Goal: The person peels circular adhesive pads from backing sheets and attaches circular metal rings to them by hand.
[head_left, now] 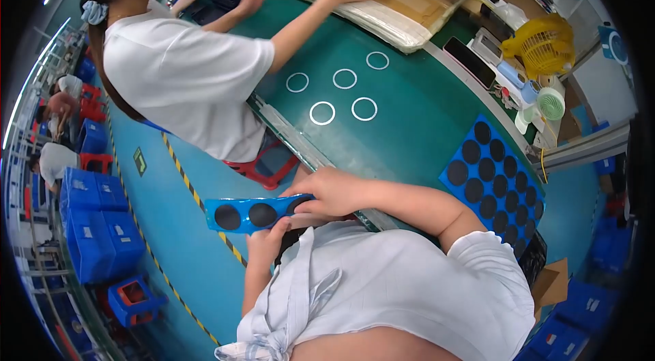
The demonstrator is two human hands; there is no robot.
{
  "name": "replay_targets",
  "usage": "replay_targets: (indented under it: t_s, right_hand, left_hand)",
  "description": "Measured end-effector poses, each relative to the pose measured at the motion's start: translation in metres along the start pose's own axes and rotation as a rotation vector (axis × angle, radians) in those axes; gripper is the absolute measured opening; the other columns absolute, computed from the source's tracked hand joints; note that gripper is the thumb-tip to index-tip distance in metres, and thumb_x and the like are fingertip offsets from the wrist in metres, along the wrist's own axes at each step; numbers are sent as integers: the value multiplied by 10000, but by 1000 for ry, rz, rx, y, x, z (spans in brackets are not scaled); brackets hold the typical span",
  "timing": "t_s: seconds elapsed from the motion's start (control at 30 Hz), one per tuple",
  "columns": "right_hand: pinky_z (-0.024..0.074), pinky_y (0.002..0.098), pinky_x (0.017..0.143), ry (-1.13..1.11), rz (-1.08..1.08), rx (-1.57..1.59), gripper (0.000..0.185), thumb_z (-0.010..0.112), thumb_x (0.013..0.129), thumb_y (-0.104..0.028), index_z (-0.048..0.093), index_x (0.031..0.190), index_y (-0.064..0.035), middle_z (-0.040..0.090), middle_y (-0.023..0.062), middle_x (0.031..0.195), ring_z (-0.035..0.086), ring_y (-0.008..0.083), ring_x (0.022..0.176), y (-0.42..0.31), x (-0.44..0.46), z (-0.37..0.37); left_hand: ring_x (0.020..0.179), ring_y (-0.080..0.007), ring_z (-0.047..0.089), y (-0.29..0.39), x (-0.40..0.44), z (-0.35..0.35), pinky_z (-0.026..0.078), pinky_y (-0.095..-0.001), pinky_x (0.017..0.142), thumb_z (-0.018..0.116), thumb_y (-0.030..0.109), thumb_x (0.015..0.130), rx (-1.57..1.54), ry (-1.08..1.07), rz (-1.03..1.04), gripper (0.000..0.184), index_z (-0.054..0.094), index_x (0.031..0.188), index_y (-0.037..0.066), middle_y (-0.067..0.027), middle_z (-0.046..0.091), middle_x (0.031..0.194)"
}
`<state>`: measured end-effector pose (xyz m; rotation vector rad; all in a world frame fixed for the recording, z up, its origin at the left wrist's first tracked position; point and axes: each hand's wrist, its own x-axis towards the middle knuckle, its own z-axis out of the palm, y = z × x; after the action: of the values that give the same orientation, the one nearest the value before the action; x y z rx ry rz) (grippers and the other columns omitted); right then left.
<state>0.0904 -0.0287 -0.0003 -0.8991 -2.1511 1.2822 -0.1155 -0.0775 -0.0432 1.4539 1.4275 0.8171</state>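
Observation:
A blue strip (235,218) bearing a row of round black pads is held in front of my body, off the table's near edge. At its lower edge my left hand (265,241) grips it, thumb against the strip. My right hand (326,192) is closed over the strip's right end, fingers at the last black pad, which it partly covers. Whether that pad is lifted from the backing I cannot tell. Several thin white rings (322,113) lie apart on the green table. A larger blue sheet of round black pads (499,183) lies at the table's right side.
To the left a co-worker in a white shirt (184,74) reaches across the table (396,156) to a dark item on a wrapped stack (382,20). A phone (469,61), yellow fan basket (542,44) and small green fan (550,103) sit at the right edge.

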Motion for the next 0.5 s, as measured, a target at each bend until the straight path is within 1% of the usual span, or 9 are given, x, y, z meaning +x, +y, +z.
replay_targets:
  t_s: [0.07,0.13,0.17,0.2,0.27,0.3,0.33,0.37,0.5]
  right_hand:
    - [446,329,614,71,-13,-140,299,569,713,-165,569,1008,-116,597,130,793,570,279,687,-6,1,8]
    - [461,312,616,109,-30,-177,286,552,700,-152,585,983,-123,604,97,818,582,247,722,3,3,26]
    - [463,311,639,231,-246,-329,282,543,692,-155,589,969,-126,603,81,854,583,231,758,13,3,36]
    - [465,309,662,354,-463,-474,278,533,684,-157,594,954,-128,602,65,890,584,214,794,18,3,44]
    - [457,311,712,330,-493,-574,258,514,682,-160,594,924,-120,585,42,960,568,193,869,16,-1,49]
    - [456,321,713,345,-510,-574,241,516,682,-164,590,902,-98,589,55,940,569,205,859,19,0,51]
    - [456,331,715,357,-531,-568,228,519,681,-167,586,880,-76,593,68,919,570,216,848,19,2,51]
    - [449,335,742,319,-490,-542,238,520,674,-153,578,886,-60,586,85,938,563,215,871,16,-1,49]
    - [444,326,746,277,-320,-349,334,607,664,-237,564,913,-19,580,107,944,555,250,876,4,-7,36]
  left_hand:
    - [563,-106,514,-1,-3,-2,407,-238,526,579,168,760,-36,-13,-124,176,563,732,-5,-23,550,593]
    - [547,-93,501,3,-7,-7,405,-234,521,539,214,788,-52,-405,-265,232,552,677,10,-22,546,596]
    - [537,-99,498,-13,-11,-8,406,-226,522,479,311,818,-208,-487,-101,303,541,713,33,-17,536,597]
    - [537,-99,498,-9,-15,-1,406,-226,522,479,311,818,-210,-480,-110,303,541,713,33,-17,536,597]
    - [556,-116,498,3,-20,19,396,-221,525,428,388,829,-983,5,-566,349,518,767,57,-20,528,629]
    - [590,-124,498,-14,-17,20,385,-224,534,412,394,832,-1076,-72,-469,330,497,794,78,-23,523,667]
    - [609,-115,493,-8,-14,21,379,-222,527,415,362,837,-1075,-202,-314,299,492,771,81,-29,520,687]
    - [603,-116,494,-9,-13,22,382,-218,522,413,336,843,-1043,-186,-283,280,498,790,75,-28,516,687]
    - [655,-154,544,-2,-12,21,438,-251,580,377,273,857,-988,-107,-425,274,506,907,37,-71,560,799]
